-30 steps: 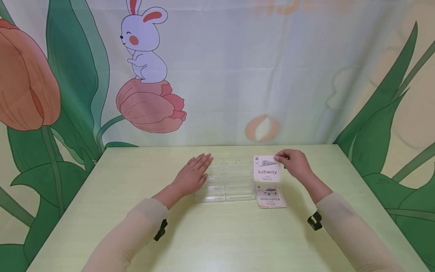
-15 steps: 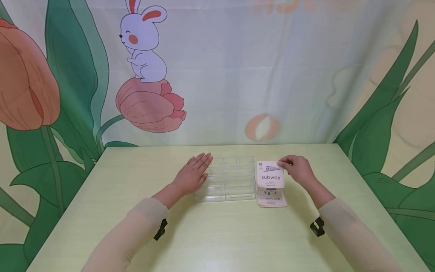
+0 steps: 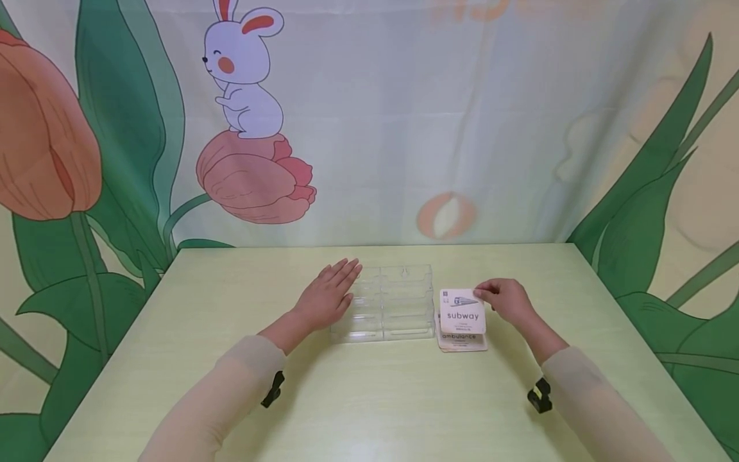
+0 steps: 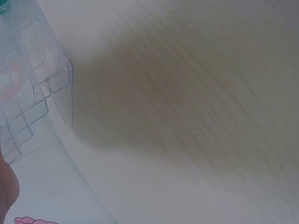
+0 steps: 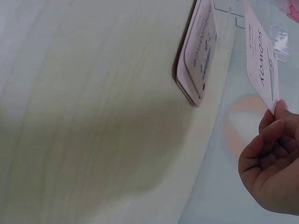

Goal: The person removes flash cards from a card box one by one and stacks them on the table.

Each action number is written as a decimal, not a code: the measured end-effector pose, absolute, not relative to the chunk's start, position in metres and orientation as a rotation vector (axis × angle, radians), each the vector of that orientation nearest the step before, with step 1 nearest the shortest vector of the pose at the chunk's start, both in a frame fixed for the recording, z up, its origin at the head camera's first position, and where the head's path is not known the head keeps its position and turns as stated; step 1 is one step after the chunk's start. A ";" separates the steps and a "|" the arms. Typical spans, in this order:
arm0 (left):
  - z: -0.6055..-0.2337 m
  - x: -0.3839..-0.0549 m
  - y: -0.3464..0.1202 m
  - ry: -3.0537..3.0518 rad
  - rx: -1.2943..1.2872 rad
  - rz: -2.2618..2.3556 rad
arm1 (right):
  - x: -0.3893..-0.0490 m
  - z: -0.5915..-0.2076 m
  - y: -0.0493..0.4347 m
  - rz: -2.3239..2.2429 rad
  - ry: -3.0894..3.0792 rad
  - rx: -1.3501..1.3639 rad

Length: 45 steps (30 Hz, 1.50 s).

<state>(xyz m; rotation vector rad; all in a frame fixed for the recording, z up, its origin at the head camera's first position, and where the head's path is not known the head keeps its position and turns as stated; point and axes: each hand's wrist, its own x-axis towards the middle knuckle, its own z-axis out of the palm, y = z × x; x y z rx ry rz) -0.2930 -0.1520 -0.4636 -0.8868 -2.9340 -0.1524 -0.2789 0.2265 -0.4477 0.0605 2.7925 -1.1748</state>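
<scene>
Between thumb and fingertips, my right hand (image 3: 507, 300) pinches the upper right corner of a white flashcard (image 3: 462, 325) printed "subway" with a train drawing. In the right wrist view that subway card (image 5: 261, 58) is held up off the table, apart from the short stack of cards (image 5: 198, 56) topped by one reading "ambulance". From the head view it covers the upper part of that stack (image 3: 462, 346). My left hand (image 3: 324, 300), fingers straight, rests over the left side of a clear plastic rack (image 3: 407, 307) with rows of compartments in two columns.
The pale wooden table (image 3: 369, 398) reaches back to a printed curtain (image 3: 375, 128) with a rabbit and tulips. Black wrist straps (image 3: 540, 395) sit at both sleeves. The card stack lies just right of the rack.
My right hand has brought the subway card toward me and slightly right, from behind the ambulance card to over it. The left hand and the rack have stayed in place.
</scene>
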 end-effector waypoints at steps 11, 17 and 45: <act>-0.462 -0.292 -0.152 -2.956 -0.891 -0.180 | -0.285 -0.464 0.225 -1.152 2.715 0.085; -0.462 -0.292 -0.152 -2.949 -0.898 -0.191 | -0.286 -0.472 0.223 -1.145 2.682 0.090; -0.462 -0.293 -0.152 -2.920 -0.901 -0.175 | -0.291 -0.492 0.221 -1.049 2.692 0.090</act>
